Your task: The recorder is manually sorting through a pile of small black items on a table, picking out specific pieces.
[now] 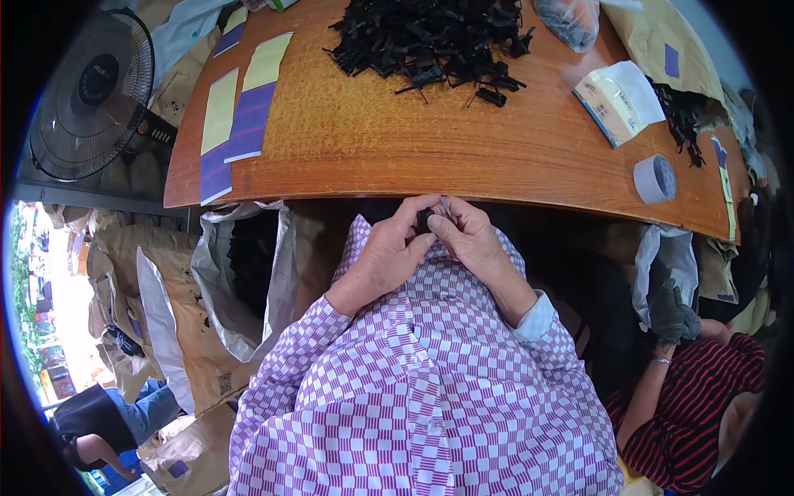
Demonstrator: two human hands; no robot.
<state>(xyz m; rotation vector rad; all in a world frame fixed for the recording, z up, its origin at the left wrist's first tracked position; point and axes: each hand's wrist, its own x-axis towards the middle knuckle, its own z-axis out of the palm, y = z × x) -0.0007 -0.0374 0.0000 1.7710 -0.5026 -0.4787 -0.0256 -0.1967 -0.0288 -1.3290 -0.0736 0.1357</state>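
In front of my chest, just below the table's near edge, both hands are close together. My left hand [387,248] pinches a small black plastic part [424,220] between thumb and fingers. My right hand [475,246] is closed beside it, thumb against the black part. A thin grey, metal-looking piece [445,203] sticks up between the right fingers; most of it is hidden, so its kind is unclear. On the table ahead lies a large heap of similar black plastic parts [422,37].
The wooden table [331,157] carries yellow-and-purple strips [252,107], a tape roll [654,179], a torn white-and-blue packet [619,101] and a clear plastic bag [571,21]. A fan [95,91] stands left. Open sacks [248,281] hang below. At right sits a co-worker with a gloved hand [672,314].
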